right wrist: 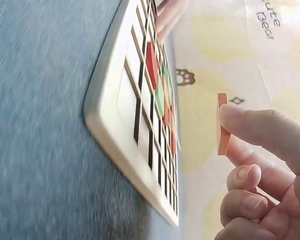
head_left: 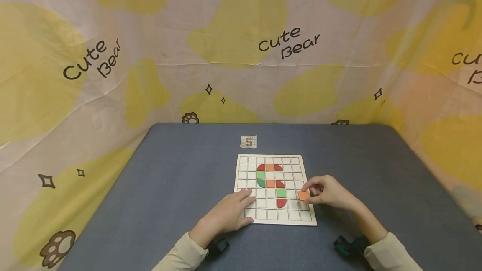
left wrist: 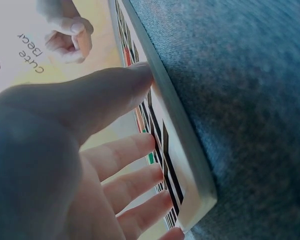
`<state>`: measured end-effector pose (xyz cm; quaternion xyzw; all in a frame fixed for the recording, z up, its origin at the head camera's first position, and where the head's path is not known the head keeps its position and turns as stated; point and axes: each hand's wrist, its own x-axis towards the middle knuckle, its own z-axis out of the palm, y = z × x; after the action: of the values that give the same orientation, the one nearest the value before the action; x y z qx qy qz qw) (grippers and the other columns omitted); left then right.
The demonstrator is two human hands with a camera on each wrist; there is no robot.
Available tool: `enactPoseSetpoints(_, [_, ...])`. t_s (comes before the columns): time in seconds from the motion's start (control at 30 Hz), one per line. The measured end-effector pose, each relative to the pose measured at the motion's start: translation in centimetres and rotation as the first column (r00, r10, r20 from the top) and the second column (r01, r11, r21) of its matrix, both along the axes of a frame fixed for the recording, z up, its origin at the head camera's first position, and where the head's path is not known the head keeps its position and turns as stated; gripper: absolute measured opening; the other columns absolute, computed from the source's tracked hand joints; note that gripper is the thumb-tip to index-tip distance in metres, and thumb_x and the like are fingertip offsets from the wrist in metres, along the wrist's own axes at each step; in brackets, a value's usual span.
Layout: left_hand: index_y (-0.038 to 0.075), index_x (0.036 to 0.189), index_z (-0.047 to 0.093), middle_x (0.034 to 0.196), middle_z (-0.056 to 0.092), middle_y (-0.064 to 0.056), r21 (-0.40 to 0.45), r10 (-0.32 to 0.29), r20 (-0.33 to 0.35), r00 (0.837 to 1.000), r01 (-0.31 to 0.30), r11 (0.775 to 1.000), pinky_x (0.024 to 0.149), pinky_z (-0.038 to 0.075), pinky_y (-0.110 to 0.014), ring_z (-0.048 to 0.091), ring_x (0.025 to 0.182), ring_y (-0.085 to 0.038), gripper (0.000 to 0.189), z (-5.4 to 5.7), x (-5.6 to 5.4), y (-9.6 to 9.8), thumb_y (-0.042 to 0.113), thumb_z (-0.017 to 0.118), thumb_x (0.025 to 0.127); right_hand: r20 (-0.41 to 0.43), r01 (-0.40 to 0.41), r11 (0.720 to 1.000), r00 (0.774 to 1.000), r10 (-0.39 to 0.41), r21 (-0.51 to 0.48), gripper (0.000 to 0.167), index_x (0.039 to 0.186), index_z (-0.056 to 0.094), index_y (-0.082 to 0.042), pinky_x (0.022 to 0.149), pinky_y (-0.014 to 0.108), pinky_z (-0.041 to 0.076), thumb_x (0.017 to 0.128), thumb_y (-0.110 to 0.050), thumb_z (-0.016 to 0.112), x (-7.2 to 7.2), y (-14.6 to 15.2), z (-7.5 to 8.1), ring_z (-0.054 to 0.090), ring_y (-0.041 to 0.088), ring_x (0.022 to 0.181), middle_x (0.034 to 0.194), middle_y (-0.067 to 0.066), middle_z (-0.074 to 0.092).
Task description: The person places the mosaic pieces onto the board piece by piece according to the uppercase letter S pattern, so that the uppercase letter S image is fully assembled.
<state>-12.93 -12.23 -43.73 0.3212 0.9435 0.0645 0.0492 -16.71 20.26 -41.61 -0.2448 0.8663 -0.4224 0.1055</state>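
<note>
A white gridded board [head_left: 271, 217] lies on the blue-grey table, with red, orange and green tiles set in its squares in a curving S-like line. My left hand [head_left: 227, 212] rests with spread, straight fingers on the board's near left part, thumb at the front edge. Between thumb and forefinger my right hand [head_left: 329, 193] pinches an orange square tile [head_left: 303, 195], held up over the board's right side. In the right wrist view the tile [right wrist: 222, 125] stands on edge above the board, its other fingers curled below. The lowest placed piece is a red rounded tile [head_left: 281, 203].
A small pattern card [head_left: 249, 141] with an S figure lies beyond the board's far edge. The blue-grey table [head_left: 180, 170] extends on both sides. A printed cloth [head_left: 241, 32] hangs behind and at the sides. Dark wrist straps [head_left: 352, 246] show below the hands.
</note>
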Motion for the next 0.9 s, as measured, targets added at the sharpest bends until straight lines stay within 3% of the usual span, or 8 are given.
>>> enactPoseSetpoints(0.23, [0.013, 0.137, 0.052, 0.148, 0.048, -0.008, 0.002, -0.002, -0.007, 1.0, 0.002, 1.0, 0.109, 0.045, -0.041, 0.047, 0.137, -0.025, 0.055, 0.1, 0.0, 0.0, 0.04, 0.063, 0.09, -0.051, 0.007, 1.0, 0.999, -0.007, 0.014, 0.021, 0.09, 0.072, -0.003, 0.05, 0.015, 0.033, 0.073, -0.01, 0.081, -0.1, -1.2, -0.5, 0.038, -0.004, 0.058, 0.064, -0.008, 0.043])
enactPoseSetpoints(0.9, [0.012, 0.14, 0.05, 0.15, 0.046, -0.008, -0.003, 0.004, 0.014, 1.0, -0.004, 1.0, 0.11, 0.044, -0.041, 0.046, 0.139, -0.024, 0.057, 0.1, -0.1, 0.0, 0.04, 0.062, 0.091, -0.05, 0.03, 1.0, 0.998, -0.03, 0.008, 0.021, 0.09, 0.072, -0.002, 0.053, 0.015, 0.036, 0.073, -0.011, 0.08, 0.2, -4.0, -0.9, 0.04, -0.004, 0.058, 0.062, -0.008, 0.046])
